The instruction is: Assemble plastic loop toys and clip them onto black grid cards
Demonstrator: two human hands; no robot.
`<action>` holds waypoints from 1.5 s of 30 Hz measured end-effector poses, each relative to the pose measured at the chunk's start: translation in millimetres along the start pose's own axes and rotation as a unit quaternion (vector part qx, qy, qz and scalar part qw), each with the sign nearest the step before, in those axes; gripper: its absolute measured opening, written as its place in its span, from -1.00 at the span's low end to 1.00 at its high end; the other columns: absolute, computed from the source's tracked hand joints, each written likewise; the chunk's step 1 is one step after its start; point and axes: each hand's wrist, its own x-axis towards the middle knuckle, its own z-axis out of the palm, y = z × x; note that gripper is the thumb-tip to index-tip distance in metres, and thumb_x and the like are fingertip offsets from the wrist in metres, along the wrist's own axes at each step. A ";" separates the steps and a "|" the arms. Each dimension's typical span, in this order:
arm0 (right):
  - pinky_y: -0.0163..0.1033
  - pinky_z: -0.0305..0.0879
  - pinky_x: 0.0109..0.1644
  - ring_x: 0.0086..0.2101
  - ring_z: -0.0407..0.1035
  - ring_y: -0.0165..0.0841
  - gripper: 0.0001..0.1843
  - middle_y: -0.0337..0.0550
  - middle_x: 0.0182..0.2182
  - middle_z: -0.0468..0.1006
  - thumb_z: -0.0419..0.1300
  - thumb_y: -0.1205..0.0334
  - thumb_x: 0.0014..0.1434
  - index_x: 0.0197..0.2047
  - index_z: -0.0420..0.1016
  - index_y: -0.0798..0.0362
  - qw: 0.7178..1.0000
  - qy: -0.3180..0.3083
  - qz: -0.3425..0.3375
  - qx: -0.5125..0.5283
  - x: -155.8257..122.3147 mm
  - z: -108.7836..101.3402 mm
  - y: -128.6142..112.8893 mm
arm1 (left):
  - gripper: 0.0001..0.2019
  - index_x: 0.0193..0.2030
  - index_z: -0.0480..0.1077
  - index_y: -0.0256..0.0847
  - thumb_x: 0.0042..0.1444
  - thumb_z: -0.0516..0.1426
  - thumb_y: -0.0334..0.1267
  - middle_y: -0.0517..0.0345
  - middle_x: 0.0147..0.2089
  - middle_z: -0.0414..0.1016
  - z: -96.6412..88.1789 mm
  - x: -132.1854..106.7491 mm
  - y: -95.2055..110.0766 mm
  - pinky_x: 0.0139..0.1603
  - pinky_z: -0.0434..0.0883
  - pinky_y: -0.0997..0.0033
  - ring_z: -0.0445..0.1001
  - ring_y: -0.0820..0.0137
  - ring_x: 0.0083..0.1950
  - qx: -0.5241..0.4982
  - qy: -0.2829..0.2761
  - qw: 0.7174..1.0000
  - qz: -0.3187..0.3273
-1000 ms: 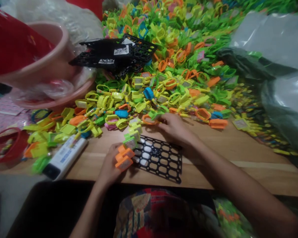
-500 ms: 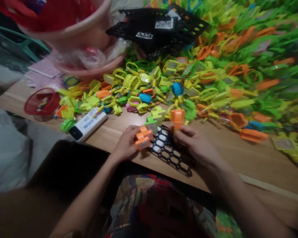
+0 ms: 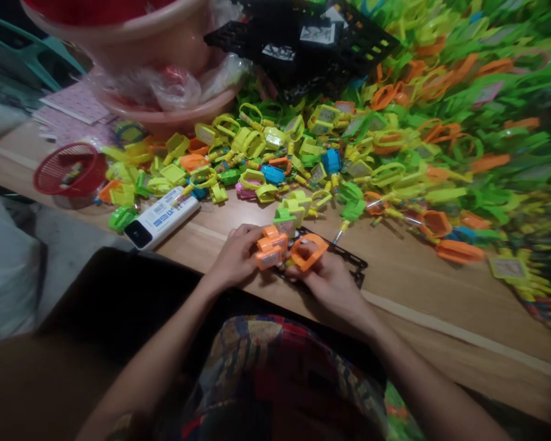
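My right hand (image 3: 334, 286) grips an orange plastic loop (image 3: 320, 246) in its fingers, long axis slanting toward the left hand (image 3: 234, 257), whose fingers clench stacked orange clips (image 3: 270, 247).

**Covered, cut off, too small to read**

The black plastic grid (image 3: 351, 260) lies mostly hidden under the orange pieces (image 3: 270, 248), the left grip (image 3: 234, 257) and the right grip (image 3: 328, 285). The pink basin (image 3: 138, 49) and stacked black grids (image 3: 303, 43) run off the top edge. The green heap (image 3: 487, 122) blurs rightward; the white box's label (image 3: 163, 217) and the red basket's contents (image 3: 68, 171) are too small to read.
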 end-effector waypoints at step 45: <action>-0.26 0.32 -0.18 -0.33 0.38 -0.35 -0.65 -0.19 -0.33 0.52 -0.03 0.59 0.11 -0.21 0.43 0.03 0.968 0.015 -0.177 -0.179 3.0 -16.2 18.0 | -0.57 0.06 0.53 -0.13 0.04 0.29 -0.07 -0.01 0.08 0.43 -6.2 -2.3 -3.8 0.16 0.43 0.13 0.39 0.13 0.12 0.005 -0.028 0.999 -0.025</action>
